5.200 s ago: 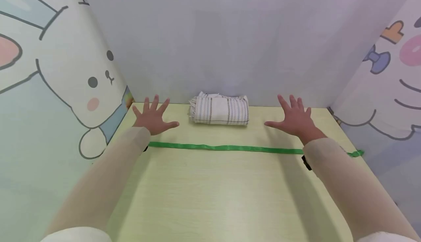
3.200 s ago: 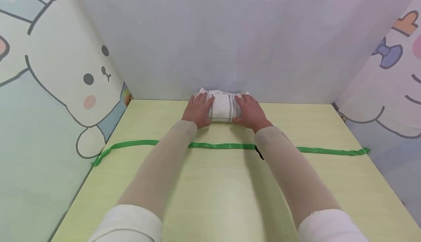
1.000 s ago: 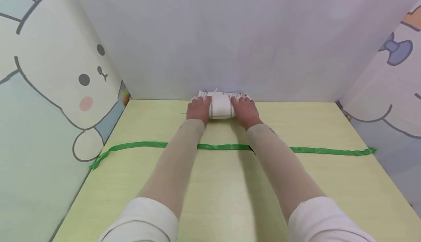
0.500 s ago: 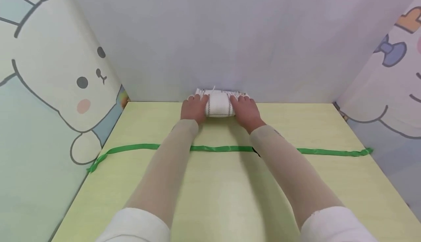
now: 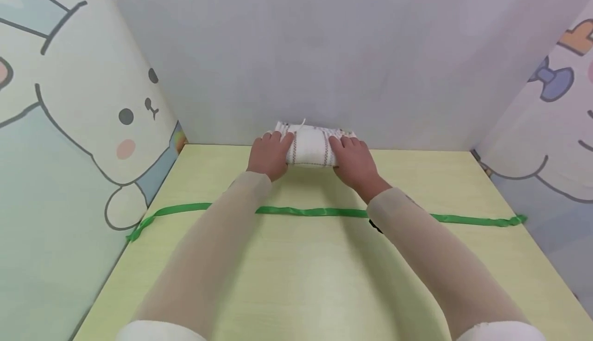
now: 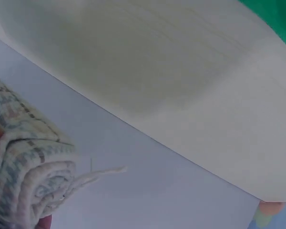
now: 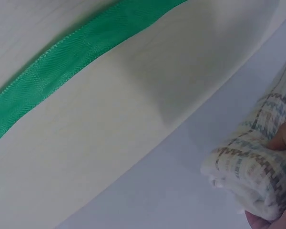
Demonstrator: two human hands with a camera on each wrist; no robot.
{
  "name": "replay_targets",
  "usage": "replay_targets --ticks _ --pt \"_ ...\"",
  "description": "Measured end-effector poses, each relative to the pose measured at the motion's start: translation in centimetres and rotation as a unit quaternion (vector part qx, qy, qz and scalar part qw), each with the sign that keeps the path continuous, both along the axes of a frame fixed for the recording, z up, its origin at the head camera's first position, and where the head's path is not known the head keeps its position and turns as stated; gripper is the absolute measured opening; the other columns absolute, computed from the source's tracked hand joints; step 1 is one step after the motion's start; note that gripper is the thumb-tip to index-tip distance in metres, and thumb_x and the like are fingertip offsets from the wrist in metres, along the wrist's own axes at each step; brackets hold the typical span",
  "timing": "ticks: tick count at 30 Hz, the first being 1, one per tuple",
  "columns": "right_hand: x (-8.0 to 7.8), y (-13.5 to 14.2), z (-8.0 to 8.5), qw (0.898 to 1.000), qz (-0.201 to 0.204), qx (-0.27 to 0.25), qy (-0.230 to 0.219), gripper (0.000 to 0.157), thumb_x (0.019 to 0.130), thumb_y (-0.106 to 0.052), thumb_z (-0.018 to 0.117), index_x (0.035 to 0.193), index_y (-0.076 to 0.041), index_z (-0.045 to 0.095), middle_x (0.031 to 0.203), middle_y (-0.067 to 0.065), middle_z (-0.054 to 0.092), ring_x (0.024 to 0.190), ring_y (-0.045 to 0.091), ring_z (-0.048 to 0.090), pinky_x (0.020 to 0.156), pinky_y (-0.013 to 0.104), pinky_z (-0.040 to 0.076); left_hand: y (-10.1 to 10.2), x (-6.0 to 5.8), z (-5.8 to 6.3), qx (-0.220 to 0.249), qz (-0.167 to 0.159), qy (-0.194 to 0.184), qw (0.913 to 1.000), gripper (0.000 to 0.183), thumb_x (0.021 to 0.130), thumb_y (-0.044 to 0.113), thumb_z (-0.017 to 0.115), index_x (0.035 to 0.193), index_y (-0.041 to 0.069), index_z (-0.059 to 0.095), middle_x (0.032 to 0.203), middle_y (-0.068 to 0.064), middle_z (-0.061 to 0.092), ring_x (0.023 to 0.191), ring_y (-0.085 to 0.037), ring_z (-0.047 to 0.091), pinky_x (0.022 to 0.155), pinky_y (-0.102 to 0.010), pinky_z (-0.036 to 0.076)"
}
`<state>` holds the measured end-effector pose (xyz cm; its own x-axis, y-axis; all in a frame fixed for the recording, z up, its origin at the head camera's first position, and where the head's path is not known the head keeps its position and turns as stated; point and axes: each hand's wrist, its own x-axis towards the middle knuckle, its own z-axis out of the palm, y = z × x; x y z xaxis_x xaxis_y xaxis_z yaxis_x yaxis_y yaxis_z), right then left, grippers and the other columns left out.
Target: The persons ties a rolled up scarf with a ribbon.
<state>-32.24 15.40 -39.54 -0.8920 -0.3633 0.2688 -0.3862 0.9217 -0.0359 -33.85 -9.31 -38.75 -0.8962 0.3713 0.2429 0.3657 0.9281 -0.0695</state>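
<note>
- Your sleeves (image 5: 431,248) pass right over the green ribbon (image 5: 315,211) lying across the table (image 5: 301,289). Come back low and I reckon the dark bit (image 5: 376,226) under your right wrist could drag it crooked.
- Your left hand (image 5: 269,155) and right hand (image 5: 355,162) each grip one end of the rolled striped cloth (image 5: 311,146), thumb on one side, fingertips round the other. Uneven squeeze or pull = one end slipping, imo.
- The cloth is out at the table's far edge and, going by the shadow below, looks lifted. Nothing props its middle, so loosen up and it could sag or unroll.
- Loose strand (image 6: 102,172) sticks out past the left end; might snag or tug a layer free.
- Back wall (image 5: 324,47) is close behind, so pushing further away could squash the roll.
</note>
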Motion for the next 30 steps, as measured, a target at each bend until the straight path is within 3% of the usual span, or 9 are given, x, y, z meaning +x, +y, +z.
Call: replay_targets --ticks 13,22,30 --pt "2.8 1.4 0.8 0.99 0.072 -0.072 0.097 0.069 0.085 -0.014 0.083 0.145 -0.004 0.05 0.137 0.021 0.055 0.127 0.042 0.05 0.107 0.058 0.04 -1.1 2.5 1.7 0.023 -0.045 0.07 0.9963 0.063 0.086 0.017 0.076 0.143 0.016 0.05 0.117 -0.014 0.062 0.099 -0.032 0.059 0.078 -0.045 0.053" --pt "4.7 1.8 1.1 0.971 0.135 -0.095 0.17 0.07 0.077 -0.01 0.089 0.138 0.0 0.056 0.133 0.022 0.058 0.123 0.042 0.054 0.103 0.058 0.043 -2.7 3.9 2.3 0.039 -0.097 0.106 0.9889 0.06 0.084 0.016 0.078 0.14 0.012 0.055 0.113 -0.015 0.065 0.094 -0.033 0.062 0.071 -0.044 0.054" --pt "6.7 1.9 1.6 0.95 0.184 -0.104 0.228 0.066 0.076 -0.011 0.088 0.133 0.002 0.058 0.13 0.022 0.06 0.119 0.041 0.057 0.097 0.058 0.045 -4.1 5.2 2.5 0.058 -0.151 0.143 0.9764 0.061 0.081 0.016 0.08 0.138 0.008 0.058 0.107 -0.014 0.066 0.088 -0.031 0.062 0.068 -0.042 0.055"
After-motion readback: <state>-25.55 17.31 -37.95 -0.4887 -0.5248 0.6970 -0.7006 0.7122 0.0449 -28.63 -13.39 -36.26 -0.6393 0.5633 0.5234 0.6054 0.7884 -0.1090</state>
